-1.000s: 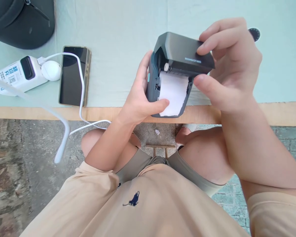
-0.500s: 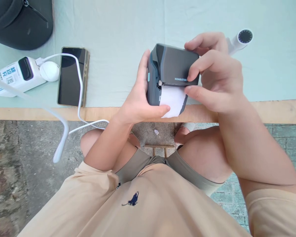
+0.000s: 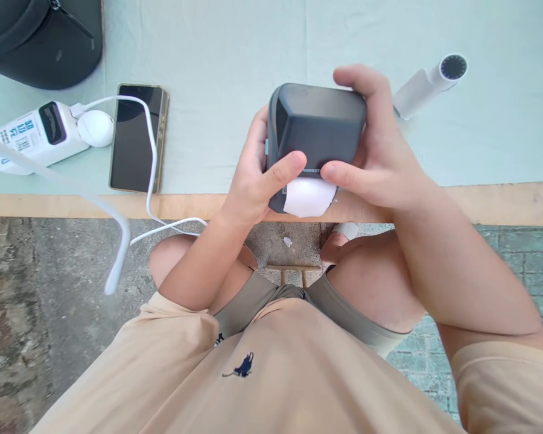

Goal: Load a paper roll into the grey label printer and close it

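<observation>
Between my two hands is a dark label printer marked NIIMBOT, held above the table's near edge. White label paper sticks out of its near side. My left hand grips the printer's left side, with its thumb on the lid's near left part. On the right side, my right hand is wrapped round the printer, its thumb pressing the lid's front edge near the lettering. The lid looks closed down over the body. Most fingers of my left hand are hidden behind the printer.
A phone lies left of my hands, beside a white power strip with a plug and white cable. At the far left stands a black bag. A white cylindrical roll lies to the right. The table's wooden edge runs in front.
The printer's lid has gone from partly raised to pressed down. My left thumb has moved from the paper onto the lid, and my right hand has shifted to grip the right side.
</observation>
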### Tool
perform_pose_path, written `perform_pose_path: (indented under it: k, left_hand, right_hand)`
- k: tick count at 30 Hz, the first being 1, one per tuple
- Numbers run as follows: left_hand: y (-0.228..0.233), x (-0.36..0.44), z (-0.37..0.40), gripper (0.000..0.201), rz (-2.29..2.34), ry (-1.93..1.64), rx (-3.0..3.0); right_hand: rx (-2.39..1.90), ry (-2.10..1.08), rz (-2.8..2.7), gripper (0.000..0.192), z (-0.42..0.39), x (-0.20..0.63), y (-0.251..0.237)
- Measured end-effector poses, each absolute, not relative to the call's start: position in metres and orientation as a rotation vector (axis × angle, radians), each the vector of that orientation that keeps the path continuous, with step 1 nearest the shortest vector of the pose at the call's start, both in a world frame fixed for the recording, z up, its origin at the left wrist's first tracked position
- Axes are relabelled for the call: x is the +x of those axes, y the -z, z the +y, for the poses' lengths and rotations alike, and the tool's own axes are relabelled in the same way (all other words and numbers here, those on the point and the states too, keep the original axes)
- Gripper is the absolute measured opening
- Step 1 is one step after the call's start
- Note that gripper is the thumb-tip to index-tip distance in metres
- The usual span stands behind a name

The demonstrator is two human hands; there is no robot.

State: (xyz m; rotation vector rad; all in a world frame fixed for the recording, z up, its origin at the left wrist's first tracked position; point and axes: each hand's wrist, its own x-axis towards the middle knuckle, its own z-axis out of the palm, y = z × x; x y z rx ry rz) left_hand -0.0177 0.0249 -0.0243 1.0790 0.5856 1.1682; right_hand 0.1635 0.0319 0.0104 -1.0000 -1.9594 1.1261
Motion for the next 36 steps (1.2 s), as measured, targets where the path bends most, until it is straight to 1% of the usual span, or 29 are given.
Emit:
perform_pose_path:
  k: [2, 4, 13, 21, 26, 30, 32, 33, 34, 35, 36]
  left_hand:
    - [0.021, -0.016, 0.022, 0.047, 0.671, -1.158, 1.125]
    - [0.019, -0.015, 0.021, 0.043, 0.721, -1.152, 1.139]
    - [0.026, -0.015, 0.026, 0.051, 0.687, -1.193, 1.121]
    - [0.009, -0.014, 0.017, 0.041, 0.762, -1.123, 1.116]
    - [0.015, -0.014, 0.019, 0.037, 0.784, -1.127, 1.215]
    - [0.012, -0.009, 0.013, 0.042, 0.859, -1.216, 1.328]
    - [-0.001, -0.008, 0.0, 0.047, 0.977, -1.3, 1.405]
    - [-0.009, -0.01, -0.01, 0.051, 1.115, -1.353, 1.506]
    - [-0.017, -0.013, -0.022, 0.048, 1.217, -1.294, 1.607]
    - [-0.023, -0.017, -0.037, 0.041, 1.301, -1.121, 1.707]
    - [-0.026, -0.025, -0.053, 0.033, 1.337, -0.874, 1.782]
  right_hand:
    - [-0.973, -1.316, -1.911, 0.072, 0.031, 0.162, -0.011]
    - [-0.952, -1.401, -1.842, 0.07, 0.03, 0.16, -0.011]
    - [-0.923, -1.37, -1.761, 0.068, 0.029, 0.156, -0.006]
    - [-0.898, -1.362, -1.803, 0.068, 0.032, 0.159, -0.004]
    - [-0.873, -1.363, -1.822, 0.067, 0.034, 0.16, -0.001]
    - [-0.774, -1.428, -1.752, 0.066, 0.036, 0.16, 0.0]
    - [-0.723, -1.457, -1.66, 0.065, 0.035, 0.16, 0.0]
    - [-0.706, -1.465, -1.617, 0.064, 0.035, 0.16, -0.001]
    - [-0.699, -1.47, -1.583, 0.062, 0.034, 0.16, -0.001]
    - [-0.699, -1.477, -1.56, 0.061, 0.033, 0.161, -0.002]
    - [-0.704, -1.482, -1.547, 0.059, 0.032, 0.162, -0.002]
